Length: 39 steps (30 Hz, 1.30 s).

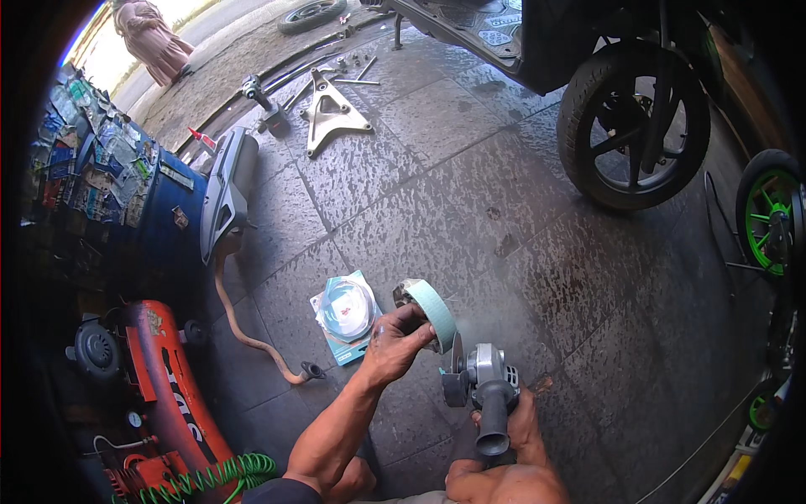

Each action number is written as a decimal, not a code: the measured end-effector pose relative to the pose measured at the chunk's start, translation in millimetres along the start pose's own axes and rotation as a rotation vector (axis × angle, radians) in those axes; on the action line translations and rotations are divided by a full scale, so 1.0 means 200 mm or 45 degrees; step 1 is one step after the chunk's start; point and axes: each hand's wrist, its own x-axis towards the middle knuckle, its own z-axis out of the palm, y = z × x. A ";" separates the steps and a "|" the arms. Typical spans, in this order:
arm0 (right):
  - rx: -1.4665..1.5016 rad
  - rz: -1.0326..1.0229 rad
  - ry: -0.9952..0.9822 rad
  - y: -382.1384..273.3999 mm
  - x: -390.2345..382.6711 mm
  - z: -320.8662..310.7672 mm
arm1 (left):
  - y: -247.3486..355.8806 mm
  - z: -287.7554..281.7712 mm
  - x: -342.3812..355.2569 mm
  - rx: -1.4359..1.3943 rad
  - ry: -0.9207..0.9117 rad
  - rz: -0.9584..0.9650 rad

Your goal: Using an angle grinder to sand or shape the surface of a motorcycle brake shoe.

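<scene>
My left hand [393, 344] grips a clutch shoe [435, 315], a curved metal part with a pale green lining on its outer face. Its lower edge is right by the thin disc of an angle grinder [491, 378]; whether they touch, I cannot tell. The grinder has a silver head, a black guard and a dark side handle that points toward me. My right hand [522, 416] is closed round the grinder's body, its fingers mostly hidden. Just left of the shoe lies a blue and white blister pack [344, 315] with a round clear window.
A red air compressor [180, 378] with a green coiled hose [210, 479] stands left. An exhaust [231, 189] leans against a blue drum [168, 206]. Farther off lie a metal bracket [332, 118] and a cordless power tool [264, 105]. A scooter wheel [579, 139] stands right; a person [151, 38] is outside.
</scene>
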 end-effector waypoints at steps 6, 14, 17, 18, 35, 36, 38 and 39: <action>-0.049 -0.045 0.012 -0.03 0.01 0.00 | -0.02 -0.02 0.00 0.064 -0.019 0.003; -0.072 -0.074 0.021 -0.03 0.00 0.00 | -0.03 -0.03 -0.01 0.043 -0.042 0.003; -0.068 -0.056 0.018 0.00 -0.01 0.00 | -0.03 -0.03 -0.01 0.056 -0.055 0.006; -0.056 -0.032 0.012 0.01 -0.01 0.00 | -0.04 -0.03 -0.01 0.061 -0.058 0.000; 0.154 0.061 -0.150 0.07 0.00 0.02 | -0.11 -0.08 0.05 0.194 -0.103 0.049; 0.039 0.178 -0.079 0.00 0.00 0.01 | -0.13 -0.09 0.06 0.269 -0.119 0.095; -0.100 -0.071 0.103 0.18 -0.01 0.03 | -0.12 -0.09 0.05 0.144 -0.209 0.033; -0.086 -0.099 0.095 0.24 -0.01 0.04 | -0.12 -0.09 0.05 0.122 -0.195 0.016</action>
